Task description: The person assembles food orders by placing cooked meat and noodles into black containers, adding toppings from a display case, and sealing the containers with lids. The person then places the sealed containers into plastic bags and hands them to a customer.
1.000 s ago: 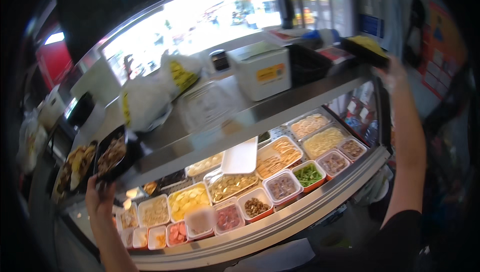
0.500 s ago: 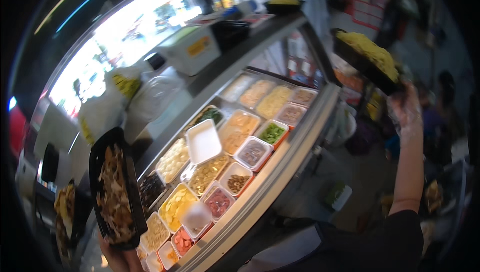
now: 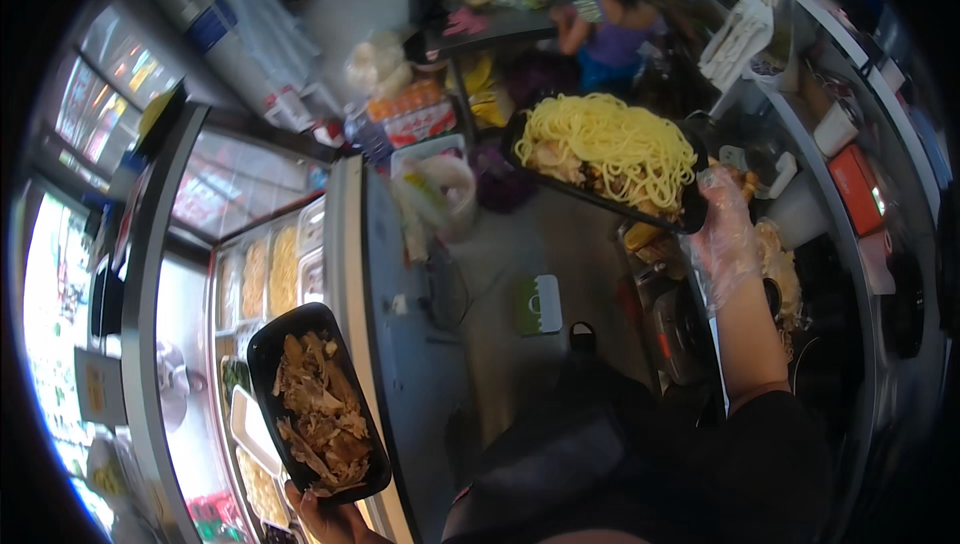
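Observation:
My left hand point(image 3: 325, 516) grips the lower end of a black takeaway tray point(image 3: 258, 369) filled with brown chopped meat point(image 3: 322, 414). That tray is held tilted over the edge of the food counter. On the right, my right hand point(image 3: 722, 239), in a clear plastic glove, is closed on the near end of a second black takeaway tray point(image 3: 590, 202). Yellow noodles point(image 3: 615, 144) lie heaped in it, with some pale and brown pieces at one side. The noodle tray is raised over the aisle, apart from the meat tray.
At left stands a glass-framed counter point(image 3: 345, 244) with white food tubs point(image 3: 255, 429) inside. A green-and-white object point(image 3: 539, 305) lies on the floor. A person in a purple top point(image 3: 615, 34) is at a table behind. Shelving point(image 3: 850, 144) and food point(image 3: 775, 269) line the right.
My view has swung right, from the counter to the aisle and the right-hand shelving. Both trays remain in my hands, and the noodle tray now appears nearer and more central.

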`<state>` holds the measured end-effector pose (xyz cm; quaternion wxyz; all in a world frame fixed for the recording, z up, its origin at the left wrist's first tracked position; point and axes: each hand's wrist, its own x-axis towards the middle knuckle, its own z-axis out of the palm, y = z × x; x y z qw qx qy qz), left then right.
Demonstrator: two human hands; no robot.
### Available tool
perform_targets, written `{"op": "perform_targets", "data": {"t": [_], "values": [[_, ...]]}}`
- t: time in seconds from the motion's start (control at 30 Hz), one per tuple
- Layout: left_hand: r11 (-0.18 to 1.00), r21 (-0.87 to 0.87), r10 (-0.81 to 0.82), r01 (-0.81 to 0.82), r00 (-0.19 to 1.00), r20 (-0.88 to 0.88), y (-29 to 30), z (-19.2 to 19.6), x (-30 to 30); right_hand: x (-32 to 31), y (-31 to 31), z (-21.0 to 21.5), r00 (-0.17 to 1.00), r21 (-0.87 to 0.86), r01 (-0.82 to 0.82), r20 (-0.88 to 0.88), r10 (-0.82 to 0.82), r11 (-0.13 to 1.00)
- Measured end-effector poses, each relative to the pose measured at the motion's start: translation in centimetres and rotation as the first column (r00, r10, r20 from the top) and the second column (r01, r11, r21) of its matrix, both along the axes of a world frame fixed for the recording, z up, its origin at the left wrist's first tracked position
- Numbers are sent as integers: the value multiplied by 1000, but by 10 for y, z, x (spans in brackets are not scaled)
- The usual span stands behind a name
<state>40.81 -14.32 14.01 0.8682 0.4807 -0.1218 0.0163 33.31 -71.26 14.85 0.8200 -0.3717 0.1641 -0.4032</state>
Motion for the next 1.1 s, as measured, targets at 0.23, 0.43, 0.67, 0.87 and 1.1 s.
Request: {"op": "perform_targets", "data": {"t": [0.23,0.43,0.67,0.87,1.1], "values": [[989,-84,-136,123,975,-173,-112,-55,199,19,23,-6,964,-6,264,-32,-264,965],[940,-151,-333,306,920,-208,-208,-23,288,51,16,19,924,-68,370,-74,-374,927],[834,2,-532,552,805,-261,-311,-24,394,139,-55,49,844,86,534,-1,-536,841],[602,116,-757,790,611,-232,-459,-52,494,198,-124,96,655,94,738,136,-743,668],[96,98,-945,991,121,-303,-673,-31,526,234,-199,146,598,94,751,323,-734,654]]}}
